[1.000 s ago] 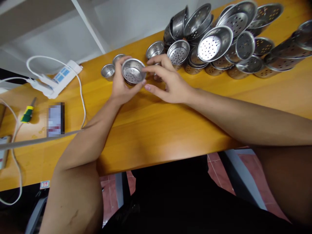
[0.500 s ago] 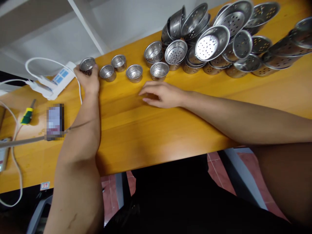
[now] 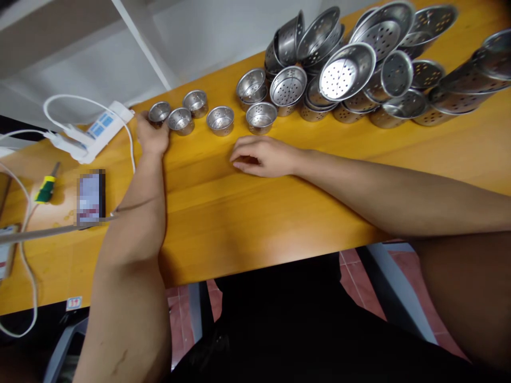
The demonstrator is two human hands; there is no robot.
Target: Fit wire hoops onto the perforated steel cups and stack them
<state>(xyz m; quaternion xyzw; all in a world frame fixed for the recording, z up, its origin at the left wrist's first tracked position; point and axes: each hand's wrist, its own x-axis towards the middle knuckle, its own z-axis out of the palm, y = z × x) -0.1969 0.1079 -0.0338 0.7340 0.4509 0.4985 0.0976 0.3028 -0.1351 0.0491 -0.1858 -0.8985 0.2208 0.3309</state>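
Observation:
My left hand (image 3: 153,137) is wrapped round the near side of a small perforated metal cup (image 3: 159,111) at the left end of a group of cups. That cup sits low against the table, touching or nearly touching a second cup (image 3: 181,121); my fingers hide its lower part. Just behind stands a third cup (image 3: 195,103), with another cup (image 3: 221,121) to its right. My right hand (image 3: 261,156) rests on the table, loosely curled with a gap between thumb and fingers, and nothing is in it. Nearest to it is a small perforated cup (image 3: 261,117).
Stacks of larger perforated metal cups (image 3: 288,88) crowd the back right. On the left lie a white power strip (image 3: 101,130) with cables, a phone (image 3: 91,197) and a green-yellow handled tool (image 3: 46,187). The wooden table (image 3: 223,223) ends near my lap.
My left hand has moved right and slightly nearer with its cup, bringing it against the group. The neighbouring cup has shifted slightly right. My right hand has barely moved.

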